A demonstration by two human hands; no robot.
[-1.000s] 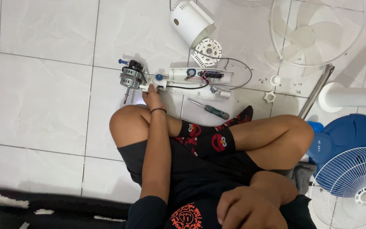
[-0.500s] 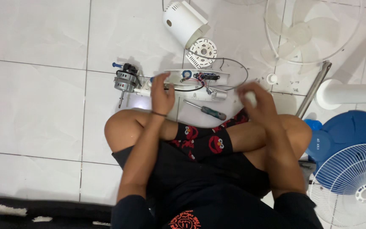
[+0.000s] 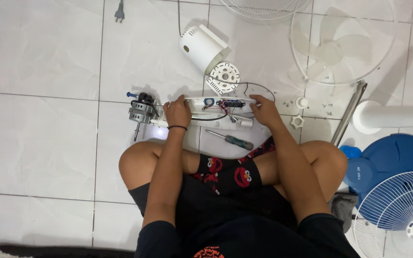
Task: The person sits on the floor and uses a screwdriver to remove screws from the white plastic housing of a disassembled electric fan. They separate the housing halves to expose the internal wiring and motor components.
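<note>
I sit cross-legged on white floor tiles. An open white fan control housing (image 3: 216,102) with coloured wires and a switch block inside lies in front of my knees. My left hand (image 3: 178,112) grips its left end, a black band on the wrist. My right hand (image 3: 265,110) holds its right end. A bare fan motor (image 3: 142,112) with a blue-tipped shaft sits just left of the housing, joined by wires. A screwdriver (image 3: 230,139) with a dark green handle lies on the floor between my hands and legs.
A white motor cover (image 3: 201,48) and a round vented plate (image 3: 223,76) lie beyond the housing. A wire guard with translucent blades (image 3: 342,43) is at top right. A metal pole (image 3: 347,114), white tube (image 3: 393,117), blue base (image 3: 397,165) and grille (image 3: 400,215) crowd the right. Small white knobs (image 3: 296,121) lie nearby.
My right hand came up from my lap, reached forward over my leg and now holds the housing's right end. My left hand stays at the left end. The view shifted slightly.
</note>
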